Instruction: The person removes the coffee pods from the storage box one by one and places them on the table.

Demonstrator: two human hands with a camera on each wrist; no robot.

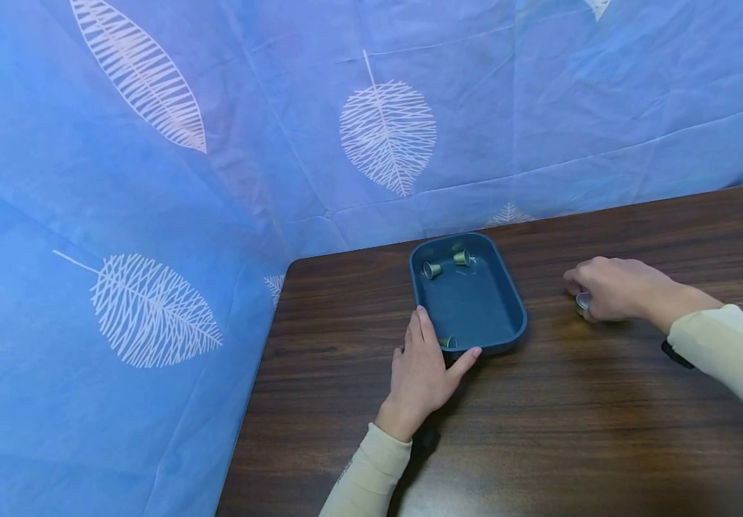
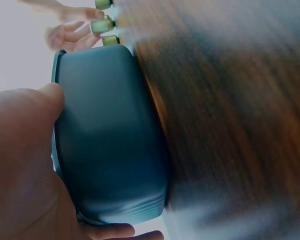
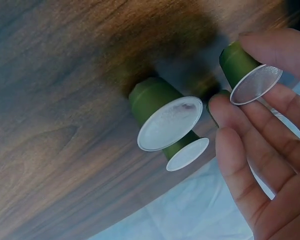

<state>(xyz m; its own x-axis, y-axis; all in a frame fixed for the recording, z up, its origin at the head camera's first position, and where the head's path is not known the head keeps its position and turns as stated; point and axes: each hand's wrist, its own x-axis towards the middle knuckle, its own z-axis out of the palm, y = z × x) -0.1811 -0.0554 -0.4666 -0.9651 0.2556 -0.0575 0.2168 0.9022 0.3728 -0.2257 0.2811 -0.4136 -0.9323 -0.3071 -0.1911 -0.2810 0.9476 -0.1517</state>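
Note:
My right hand (image 1: 619,289) pinches a small green coffee capsule (image 3: 238,66) with a pale foil lid, thumb on one side and fingers on the other. Beside those fingers in the right wrist view, a larger-looking green capsule (image 3: 155,102) lies on the table, partly covering a second capsule (image 3: 188,155). My left hand (image 1: 419,373) rests against the near left corner of a dark blue tray (image 1: 474,305). Its fingers stretch along the left side and the thumb touches the near rim. Inside the tray lie three capsules: one at left (image 1: 432,271), one farther back (image 1: 461,258), one by the near wall (image 1: 450,342).
The brown wooden table (image 1: 565,424) ends at the back against a blue cloth (image 1: 281,143) with white leaf prints. The cloth also hangs along the table's left edge. The tray stands close to the back edge, with bare wood between it and the right hand.

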